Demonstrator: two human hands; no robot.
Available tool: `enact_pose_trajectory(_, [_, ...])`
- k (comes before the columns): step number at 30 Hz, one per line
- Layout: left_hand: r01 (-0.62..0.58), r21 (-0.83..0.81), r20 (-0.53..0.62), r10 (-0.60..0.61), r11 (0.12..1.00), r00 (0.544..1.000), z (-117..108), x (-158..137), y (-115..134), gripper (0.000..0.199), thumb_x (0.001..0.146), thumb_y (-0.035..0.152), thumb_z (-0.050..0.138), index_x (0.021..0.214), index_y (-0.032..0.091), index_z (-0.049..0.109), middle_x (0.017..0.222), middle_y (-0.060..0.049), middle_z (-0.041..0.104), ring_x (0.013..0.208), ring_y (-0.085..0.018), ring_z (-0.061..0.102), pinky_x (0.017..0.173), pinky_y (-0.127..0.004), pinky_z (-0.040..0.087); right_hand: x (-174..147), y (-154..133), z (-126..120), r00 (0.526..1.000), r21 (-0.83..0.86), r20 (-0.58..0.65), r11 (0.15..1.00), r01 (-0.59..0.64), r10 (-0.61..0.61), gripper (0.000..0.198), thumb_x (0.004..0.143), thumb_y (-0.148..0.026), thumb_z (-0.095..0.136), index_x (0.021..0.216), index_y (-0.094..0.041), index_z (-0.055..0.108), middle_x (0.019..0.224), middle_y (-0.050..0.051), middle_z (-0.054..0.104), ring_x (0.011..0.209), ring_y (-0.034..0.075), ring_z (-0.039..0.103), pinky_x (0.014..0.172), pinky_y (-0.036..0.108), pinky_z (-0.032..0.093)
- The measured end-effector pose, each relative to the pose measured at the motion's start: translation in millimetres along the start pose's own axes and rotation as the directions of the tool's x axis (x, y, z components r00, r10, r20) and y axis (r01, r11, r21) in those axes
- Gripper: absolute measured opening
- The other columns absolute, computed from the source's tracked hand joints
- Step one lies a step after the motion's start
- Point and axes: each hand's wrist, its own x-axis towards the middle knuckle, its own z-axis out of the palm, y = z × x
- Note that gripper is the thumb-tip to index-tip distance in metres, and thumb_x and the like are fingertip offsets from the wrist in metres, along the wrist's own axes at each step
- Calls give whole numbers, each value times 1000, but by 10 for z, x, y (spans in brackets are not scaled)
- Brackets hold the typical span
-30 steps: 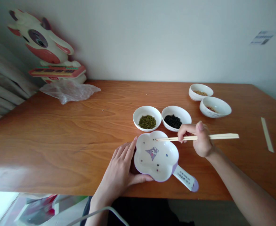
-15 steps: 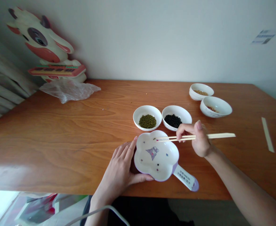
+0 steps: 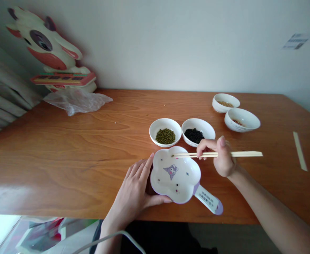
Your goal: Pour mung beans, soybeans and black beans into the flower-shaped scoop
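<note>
My left hand [image 3: 135, 188] grips the left side of a white flower-shaped bowl [image 3: 168, 183], fingers along its left rim and thumb at its front. The bowl has a lilac edge, a cartoon print and a labelled handle pointing front right. A small dark bean [image 3: 177, 185] seems to lie inside, among printed spots. My right hand [image 3: 219, 155] is closed on a pair of chopsticks [image 3: 246, 154]. Their tips meet over the bowl's far side, at a tiny greenish bean [image 3: 172, 155]. Just behind stand a bowl of green mung beans [image 3: 165, 136] and a bowl of black beans [image 3: 194, 135].
At the back right are a bowl of tan grains [image 3: 225, 103] and a bowl with reddish bits [image 3: 242, 120]. A tape strip [image 3: 300, 151] lies on the right. A plastic bag [image 3: 77, 101] and a cow toy keyboard [image 3: 62, 79] occupy the back left.
The chopstick tips have drawn together and shifted slightly left onto the greenish bean. My right hand has moved a little left with them; my left hand stays on the flower-shaped bowl.
</note>
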Motion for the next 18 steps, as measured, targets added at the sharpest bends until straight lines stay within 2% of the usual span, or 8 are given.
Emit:
enact_pose_trajectory(12, [-5, 5, -15, 5, 1000, 1000, 21, -2, -23, 125, 69, 86, 69, 166, 24, 19, 158, -19, 48, 139, -40, 50, 115, -55, 41, 0, -27, 2, 1000, -46, -19, 999, 5, -6, 80, 106, -63, 12, 67, -23, 69, 62, 5, 65, 56, 19, 59, 56, 35, 44])
enact_pose_trajectory(18, [2, -1, -18, -2, 1000, 1000, 7, 4, -4, 125, 69, 86, 70, 166, 25, 20, 155, -19, 51, 138, -40, 52, 115, -55, 42, -4, -64, 24, 998, 12, -69, 1000, 11, -10, 80, 104, -69, 16, 63, -24, 70, 60, 6, 65, 55, 20, 58, 55, 36, 44])
